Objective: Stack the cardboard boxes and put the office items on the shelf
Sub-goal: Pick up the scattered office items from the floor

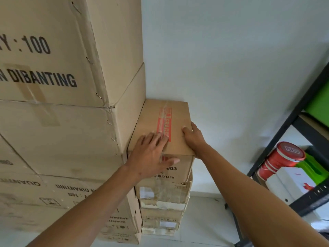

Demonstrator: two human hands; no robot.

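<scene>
Left grip (pixel 151 154) flat, open-fingered atop small box (pixel 160 125); right grip (pixel 193 138) curled on its edge.

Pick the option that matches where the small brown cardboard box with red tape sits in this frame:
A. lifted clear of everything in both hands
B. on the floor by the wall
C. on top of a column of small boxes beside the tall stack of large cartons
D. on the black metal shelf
C: the small brown cardboard box with red tape rests on the column of small boxes, beside the large cartons, with the left hand flat on top and the right hand at its right edge.
</scene>
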